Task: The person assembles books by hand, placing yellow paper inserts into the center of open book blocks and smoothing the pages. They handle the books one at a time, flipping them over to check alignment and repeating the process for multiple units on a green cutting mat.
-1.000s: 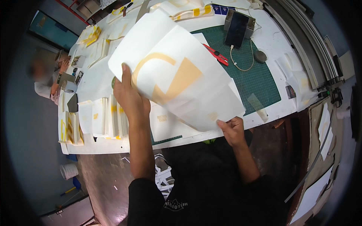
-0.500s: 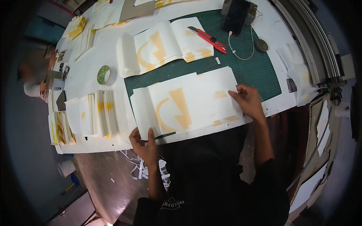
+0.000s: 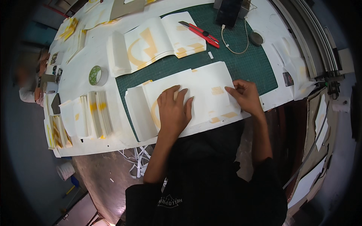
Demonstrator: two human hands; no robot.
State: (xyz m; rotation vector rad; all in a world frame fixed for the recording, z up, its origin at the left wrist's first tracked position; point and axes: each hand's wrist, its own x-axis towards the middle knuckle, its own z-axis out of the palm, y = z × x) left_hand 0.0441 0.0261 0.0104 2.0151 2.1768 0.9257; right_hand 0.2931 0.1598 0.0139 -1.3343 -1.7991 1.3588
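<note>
A white folded paper sheet (image 3: 205, 100) with pale orange print lies in front of me, partly on the green cutting mat (image 3: 260, 73). My left hand (image 3: 174, 111) rests on the sheet's left half with its fingers apart, hiding much of the orange figure. At the sheet's right edge my right hand (image 3: 247, 97) pinches the paper between thumb and fingers. Beyond it lies a stack of similar folded sheets (image 3: 120, 52). A red utility knife (image 3: 205, 36) lies across that stack's right end.
A phone (image 3: 228, 15) with a white cable stands at the back, near a round dark object (image 3: 256, 38). A green-patterned tape roll (image 3: 98, 75) and upright folded paper bundles (image 3: 92, 115) are to the left. Paper strips (image 3: 137, 162) lie on the floor. Another person sits far left.
My left hand has left the sheet's lower left corner and moved up and right onto its face. The left flap now shows more folded. My right hand keeps its pinch.
</note>
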